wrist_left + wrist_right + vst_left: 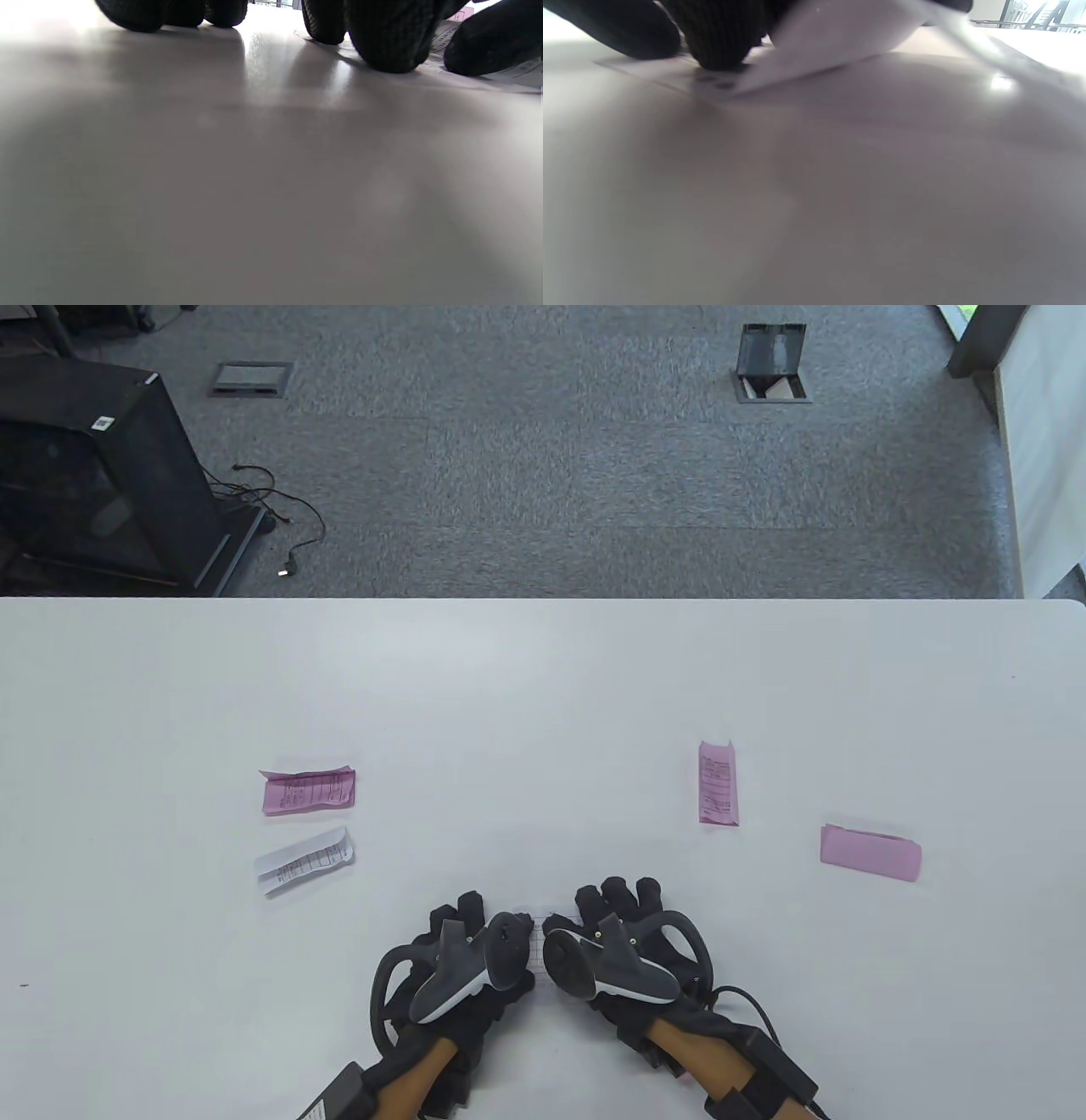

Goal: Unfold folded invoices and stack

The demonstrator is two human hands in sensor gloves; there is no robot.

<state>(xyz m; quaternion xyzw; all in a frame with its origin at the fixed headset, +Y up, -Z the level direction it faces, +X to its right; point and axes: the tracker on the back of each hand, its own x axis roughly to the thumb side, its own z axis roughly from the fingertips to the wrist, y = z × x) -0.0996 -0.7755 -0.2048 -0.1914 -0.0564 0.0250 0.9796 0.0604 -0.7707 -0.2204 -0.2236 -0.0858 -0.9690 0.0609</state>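
We see table (543, 687) w/ both hands at near edge. Left hand (462, 963) and right hand (615, 946) press fingers flat on white invoice (536, 918), mostly hidden from above; right wrist view shows its flap (840, 38) lifted. Other folded invoices lie well apart from it.

Office — carpet tiles (543, 458), floor boxes (771, 363)

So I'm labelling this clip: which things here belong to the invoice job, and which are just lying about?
Job:
white invoice under both hands
left hand
right hand
folded pink invoices: left, upright one, far right
folded white invoice

Lying about:
black cabinet
loose cable
floor boxes
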